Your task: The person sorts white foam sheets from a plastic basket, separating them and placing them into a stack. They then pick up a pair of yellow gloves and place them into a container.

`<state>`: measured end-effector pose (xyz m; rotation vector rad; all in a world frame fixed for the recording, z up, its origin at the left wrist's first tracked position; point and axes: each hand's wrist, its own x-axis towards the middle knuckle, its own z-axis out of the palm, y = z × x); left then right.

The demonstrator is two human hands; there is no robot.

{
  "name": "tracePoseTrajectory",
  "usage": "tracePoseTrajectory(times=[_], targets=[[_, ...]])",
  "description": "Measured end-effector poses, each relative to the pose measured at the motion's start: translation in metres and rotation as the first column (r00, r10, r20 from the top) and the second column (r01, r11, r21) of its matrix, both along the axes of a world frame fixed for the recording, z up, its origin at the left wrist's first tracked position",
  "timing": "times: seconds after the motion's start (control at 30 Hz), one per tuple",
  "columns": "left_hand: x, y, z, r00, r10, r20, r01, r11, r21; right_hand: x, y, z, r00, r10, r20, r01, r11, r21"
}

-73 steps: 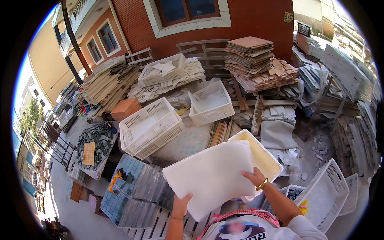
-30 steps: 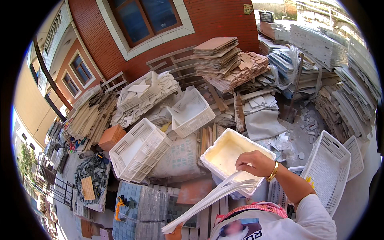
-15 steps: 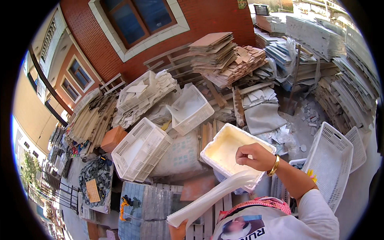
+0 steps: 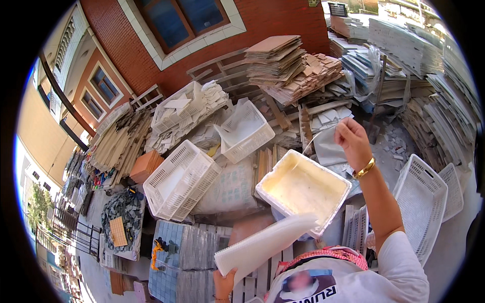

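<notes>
My left hand [image 4: 225, 284], at the lower middle, is closed on the near end of a white mesh-like sheet bundle [image 4: 262, 245]. Its far end slants up to the right, over the near edge of a white foam box [image 4: 305, 189] with a yellowish inside. Raised beyond the right side of that box, my right hand [image 4: 352, 143] has its fingers pinched together. From its fingertips a thin whitish strand [image 4: 314, 140] appears to run left and down toward the far rim of the box. A gold bracelet circles the right wrist.
White plastic crates [image 4: 181, 181] stand left of the foam box, another crate [image 4: 420, 207] to the right. A filled sack [image 4: 227, 189] lies between. Blue-grey tile stacks [image 4: 184, 257] are at lower left. Piled boards and tiles [image 4: 273, 63] line the red brick wall.
My right hand has moved up and right, from above the foam box to beyond its right side. The sheet bundle in my left hand now shows its face more broadly.
</notes>
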<state>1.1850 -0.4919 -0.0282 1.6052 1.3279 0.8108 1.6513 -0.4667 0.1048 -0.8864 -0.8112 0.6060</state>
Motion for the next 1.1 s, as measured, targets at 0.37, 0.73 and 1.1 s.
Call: tracePoseTrajectory(times=[0.37,0.73,1.1], targets=[[-0.024,0.006,-0.005,0.956,0.237,0.171,-0.232,0.971,-0.053,0.233,-0.122,-0.187,0.553,-0.08,0.829,0.794,-0.249,-0.554],[0.004,0.043,0.014,0.899,0.115,0.422,-0.037,0.981,-0.189,-0.014,-0.017,-0.218,0.556,0.648,0.52,-0.26,0.73,-0.632],[0.03,0.081,-0.026,0.721,0.191,0.666,0.154,0.893,-0.423,-0.067,0.009,-0.195,0.703,0.591,0.395,-0.135,0.657,-0.742]])
